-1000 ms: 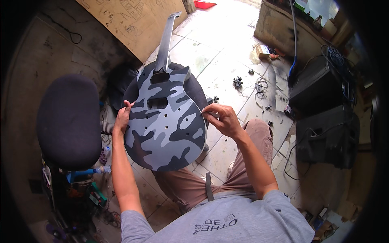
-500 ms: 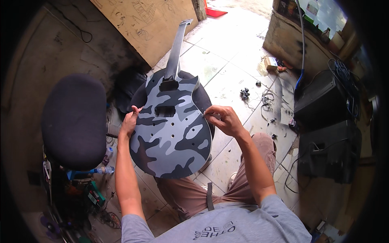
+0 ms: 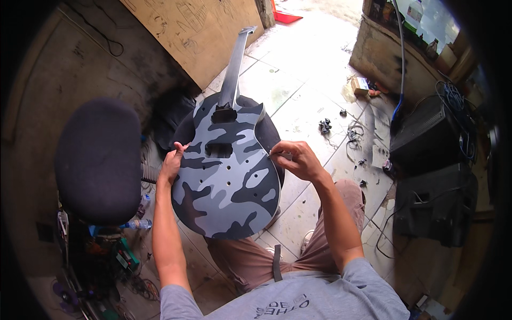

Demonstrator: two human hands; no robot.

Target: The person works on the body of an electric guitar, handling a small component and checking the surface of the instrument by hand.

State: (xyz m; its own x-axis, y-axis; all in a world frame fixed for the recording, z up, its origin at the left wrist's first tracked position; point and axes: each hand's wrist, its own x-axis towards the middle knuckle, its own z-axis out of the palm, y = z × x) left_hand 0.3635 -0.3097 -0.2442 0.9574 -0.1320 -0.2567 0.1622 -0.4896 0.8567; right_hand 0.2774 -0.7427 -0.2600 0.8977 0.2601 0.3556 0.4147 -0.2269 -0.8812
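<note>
Left hand: your left hand (image 3: 172,162) is curled against the left edge of the grey, black and pale camouflage-painted electric guitar body (image 3: 226,178), thumb up on the painted face and the other fingers wrapped round behind the rim; it grips the body itself.
Right hand: your right hand (image 3: 295,159) is closed to a narrow pinch on a small flat pale tool (image 3: 281,156), whose tip meets the right edge of the body near the waist; what kind of tool it is, you cannot tell.
Guitar: it lies between your two hands, face up and tilted, its lower bout over your knees in brown trousers (image 3: 250,258) and its dark neck (image 3: 233,69) running away from you, beyond both hands.
Cavities: two dark rectangular pickup cut-outs (image 3: 218,150) lie between your hands, with small round holes just nearer to you; nothing sits in them.
Left of your grip: a dark round padded stool seat (image 3: 98,160) stands just beside your left forearm, with a clear plastic bottle (image 3: 136,224) below it.
Right of your grip: a black speaker cabinet (image 3: 429,138) stands well apart from your right hand, with small dark parts (image 3: 325,126) scattered on the pale tiled floor (image 3: 309,74) between.
Beyond your grip: a brown board (image 3: 197,32) leans past the neck.
</note>
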